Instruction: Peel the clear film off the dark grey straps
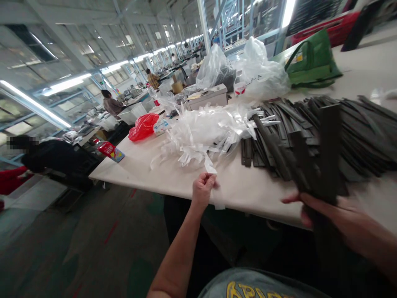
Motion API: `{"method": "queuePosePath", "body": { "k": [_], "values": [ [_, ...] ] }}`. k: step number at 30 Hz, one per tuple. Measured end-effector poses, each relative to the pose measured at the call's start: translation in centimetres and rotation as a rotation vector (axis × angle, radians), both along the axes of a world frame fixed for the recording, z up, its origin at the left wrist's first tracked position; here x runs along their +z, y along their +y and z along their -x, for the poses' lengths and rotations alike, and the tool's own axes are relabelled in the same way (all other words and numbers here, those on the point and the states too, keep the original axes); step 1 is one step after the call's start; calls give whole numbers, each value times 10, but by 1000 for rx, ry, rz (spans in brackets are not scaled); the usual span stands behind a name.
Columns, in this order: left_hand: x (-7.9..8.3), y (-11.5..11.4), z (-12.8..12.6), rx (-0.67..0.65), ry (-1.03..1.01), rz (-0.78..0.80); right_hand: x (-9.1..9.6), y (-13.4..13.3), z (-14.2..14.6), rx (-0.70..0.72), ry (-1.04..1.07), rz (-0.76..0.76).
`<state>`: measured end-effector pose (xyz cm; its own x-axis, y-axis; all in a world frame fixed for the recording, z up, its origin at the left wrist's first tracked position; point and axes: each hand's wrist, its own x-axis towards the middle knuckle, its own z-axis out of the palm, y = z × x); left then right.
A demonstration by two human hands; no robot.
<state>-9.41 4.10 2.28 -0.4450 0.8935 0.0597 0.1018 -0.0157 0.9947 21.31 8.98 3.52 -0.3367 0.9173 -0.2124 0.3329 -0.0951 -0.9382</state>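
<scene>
My left hand [203, 188] is closed in a pinch on a white plastic strip [214, 182] at the table's near edge, just in front of a heap of white plastic strips [204, 134]. My right hand [338, 219], blurred by motion, grips a dark flat strip [327, 153] that stands upright in front of a large pile of dark strips [350, 132] spread over the right half of the white table [149, 174].
A red bag [143, 126], a white box [207, 97], clear plastic bags [257, 70] and a green bag [310, 62] lie further back on the table. Other people sit at workbenches to the left, one in dark clothes [52, 159] close by. Open floor lies to my left.
</scene>
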Motion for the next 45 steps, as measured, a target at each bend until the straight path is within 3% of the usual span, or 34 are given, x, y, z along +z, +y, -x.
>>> {"method": "queuePosePath", "body": {
  "k": [2,4,8,13,17,22,25,29,32,36,40,42,45],
  "values": [
    [0,-12,-12,-47,-94,23,13,-1,40,227,107,265],
    [1,-23,-23,-85,-124,48,23,0,79,332,140,310],
    [3,-38,-35,-130,-172,89,27,8,133,408,138,232],
    [-7,-51,-34,-241,-345,162,31,20,150,353,114,59],
    [-17,-58,-35,-309,-255,203,37,21,149,348,46,-64],
    [-17,-58,-42,-375,-199,260,44,16,149,369,9,-186],
    [-16,-56,-41,-296,-250,235,49,13,142,359,17,-216],
    [-15,-52,-35,-110,-498,208,47,4,111,249,10,-248],
    [-12,-46,-31,10,-680,101,30,-11,80,204,-27,-174],
    [-4,-37,-32,76,-833,66,-10,-42,43,246,-59,-156],
    [3,-30,-38,53,-855,37,-41,-69,20,339,-160,-477],
    [5,-28,-41,37,-864,20,-50,-75,14,352,-200,-667],
    [7,-26,-44,27,-863,11,-56,-79,12,353,-247,-809]
  ]
}}
